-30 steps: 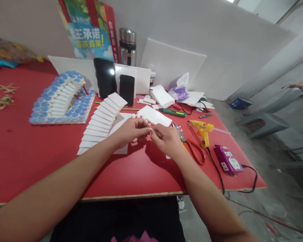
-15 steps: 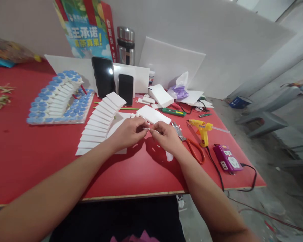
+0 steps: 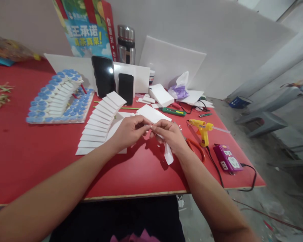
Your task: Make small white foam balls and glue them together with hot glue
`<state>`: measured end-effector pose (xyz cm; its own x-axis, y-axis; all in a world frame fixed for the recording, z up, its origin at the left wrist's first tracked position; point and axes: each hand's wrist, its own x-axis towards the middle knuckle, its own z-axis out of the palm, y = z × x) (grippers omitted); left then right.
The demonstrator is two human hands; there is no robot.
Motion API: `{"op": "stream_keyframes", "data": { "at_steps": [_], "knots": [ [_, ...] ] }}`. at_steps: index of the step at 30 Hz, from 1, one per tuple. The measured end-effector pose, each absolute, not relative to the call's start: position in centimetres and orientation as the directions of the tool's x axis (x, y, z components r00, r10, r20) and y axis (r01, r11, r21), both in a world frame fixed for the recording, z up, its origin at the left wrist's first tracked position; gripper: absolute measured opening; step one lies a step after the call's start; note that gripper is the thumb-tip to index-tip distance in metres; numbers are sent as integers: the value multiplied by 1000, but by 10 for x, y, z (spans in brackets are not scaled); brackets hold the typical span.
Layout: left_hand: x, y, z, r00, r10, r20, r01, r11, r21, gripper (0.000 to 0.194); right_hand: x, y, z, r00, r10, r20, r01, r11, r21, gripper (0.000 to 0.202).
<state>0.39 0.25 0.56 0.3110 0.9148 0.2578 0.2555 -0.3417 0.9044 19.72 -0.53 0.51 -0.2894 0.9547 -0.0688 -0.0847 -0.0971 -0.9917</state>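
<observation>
My left hand [image 3: 131, 131] and my right hand [image 3: 168, 132] meet at the fingertips over the red table [image 3: 141, 174]. Both pinch a small white piece between them, mostly hidden by the fingers. A white paper strip [image 3: 168, 155] hangs below my right palm and reaches down toward the table. Beside my left hand stands a curved stair of white foam slabs [image 3: 96, 124]. Behind the hands lies a white foam block [image 3: 153, 113]. Orange-handled pliers [image 3: 197, 150] are partly covered by my right hand.
A yellow glue gun [image 3: 203, 129] and a purple power socket [image 3: 227, 158] with cables sit at the right. A green cutter [image 3: 173, 111], two phones [image 3: 103, 75] and a steel flask [image 3: 126, 43] are behind. A blue-and-white stair model [image 3: 60, 97] stands at the left.
My fingertips have come together, and my right hand has turned over the pliers' jaws. More of the white strip now shows below my right hand.
</observation>
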Motion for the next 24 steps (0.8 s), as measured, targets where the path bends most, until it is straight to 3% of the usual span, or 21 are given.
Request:
{"op": "stream_keyframes", "data": {
  "at_steps": [4,7,9,11,15,20,24],
  "knots": [
    [4,7,-1,276,960,-46,-2,48,999,16,198,-6,3,-287,958,-13,-69,-35,-997,31],
    [6,7,-3,256,963,-89,-28,99,995,16,195,-7,3,-276,960,-47,-72,-70,-995,35],
    [8,5,-2,235,972,-5,56,-9,998,15,193,-6,3,-259,962,-89,-93,-117,-989,37],
    [9,1,-2,226,953,200,194,-246,950,13,191,-6,3,-240,963,-123,-130,-157,-979,37],
    [10,-1,-4,306,749,588,433,-659,615,13,187,-6,2,-246,957,-156,-216,-211,-953,31],
    [9,3,-10,428,570,701,543,-783,304,18,183,-8,0,-216,970,-108,-295,-171,-940,25],
    [7,5,-11,455,547,702,560,-789,252,19,183,-9,0,-218,973,-77,-283,-139,-949,27]
  ]
}}
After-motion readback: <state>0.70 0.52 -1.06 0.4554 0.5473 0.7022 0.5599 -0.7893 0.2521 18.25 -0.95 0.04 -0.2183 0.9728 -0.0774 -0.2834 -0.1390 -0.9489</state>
